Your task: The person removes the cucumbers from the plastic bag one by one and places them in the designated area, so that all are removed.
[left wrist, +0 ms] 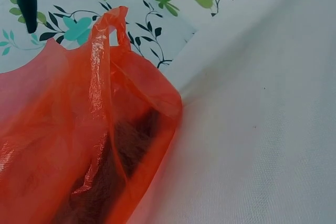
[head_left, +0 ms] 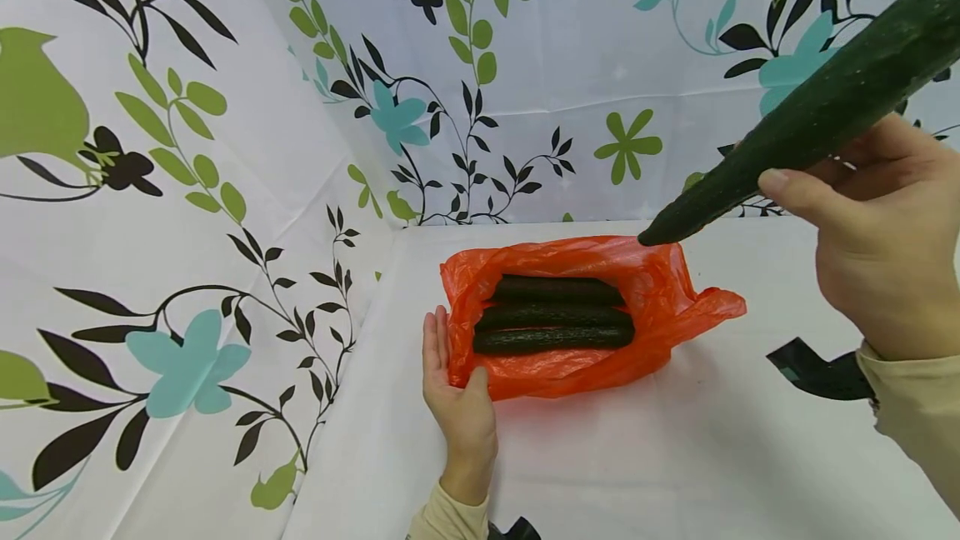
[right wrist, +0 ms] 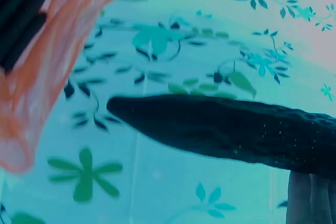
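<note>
A long dark green cucumber (head_left: 817,107) is gripped in my right hand (head_left: 892,232), raised at the right of the head view and tilted with its tapered end down to the left. That end is over the back rim of a red plastic bag (head_left: 555,377). Inside the bag's wide mouth several cucumbers (head_left: 555,315) lie side by side. At the bag's left side my left hand (head_left: 461,407) rests against the plastic, fingers straight and thumb at the front edge. The left wrist view shows the bag's red side (left wrist: 52,145); the right wrist view shows the raised cucumber (right wrist: 220,129).
The bag stands on a white table surface (head_left: 600,473). Behind it and to the left hangs white cloth (head_left: 570,48) printed with leaves, birds and flowers. Black straps (head_left: 821,369) are at both wrists.
</note>
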`<action>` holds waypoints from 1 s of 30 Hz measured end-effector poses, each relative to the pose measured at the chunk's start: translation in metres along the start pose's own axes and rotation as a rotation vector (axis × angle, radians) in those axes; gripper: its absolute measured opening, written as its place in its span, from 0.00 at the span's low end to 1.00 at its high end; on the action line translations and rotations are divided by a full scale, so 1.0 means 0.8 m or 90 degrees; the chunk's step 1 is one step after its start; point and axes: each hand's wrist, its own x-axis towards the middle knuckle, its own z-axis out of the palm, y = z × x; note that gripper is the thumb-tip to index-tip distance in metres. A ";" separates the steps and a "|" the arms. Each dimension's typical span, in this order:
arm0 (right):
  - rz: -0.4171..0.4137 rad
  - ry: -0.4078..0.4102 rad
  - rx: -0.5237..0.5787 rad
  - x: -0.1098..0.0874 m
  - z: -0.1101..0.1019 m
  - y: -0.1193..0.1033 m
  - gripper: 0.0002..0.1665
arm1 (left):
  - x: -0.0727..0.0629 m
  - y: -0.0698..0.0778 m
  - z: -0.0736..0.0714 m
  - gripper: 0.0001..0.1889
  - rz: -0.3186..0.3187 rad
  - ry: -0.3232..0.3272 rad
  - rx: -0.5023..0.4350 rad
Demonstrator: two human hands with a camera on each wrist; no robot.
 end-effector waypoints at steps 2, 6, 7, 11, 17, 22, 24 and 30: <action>-0.019 0.022 -0.024 0.003 -0.007 -0.001 0.29 | 0.000 0.000 0.000 0.49 0.001 -0.003 0.002; -0.057 0.037 -0.112 0.005 -0.018 -0.001 0.30 | 0.001 0.000 0.001 0.49 0.003 -0.011 0.003; -0.065 0.040 -0.165 0.005 -0.021 -0.002 0.31 | 0.002 -0.001 0.001 0.49 0.003 -0.012 0.002; -0.110 0.037 -0.426 0.001 -0.025 -0.006 0.32 | 0.002 -0.001 0.002 0.49 0.004 -0.010 0.002; -0.203 -0.007 -0.557 -0.002 -0.029 -0.009 0.29 | 0.002 0.000 0.004 0.48 -0.001 -0.009 0.006; -0.240 -0.027 -0.591 -0.001 -0.039 -0.006 0.28 | 0.001 -0.001 0.004 0.48 0.000 -0.006 0.008; -0.254 -0.030 -0.606 -0.001 -0.044 -0.004 0.28 | 0.001 -0.001 0.003 0.48 0.001 -0.003 0.010; -0.322 -0.014 -0.646 0.002 -0.059 0.006 0.40 | 0.000 -0.002 0.001 0.49 0.004 0.006 0.020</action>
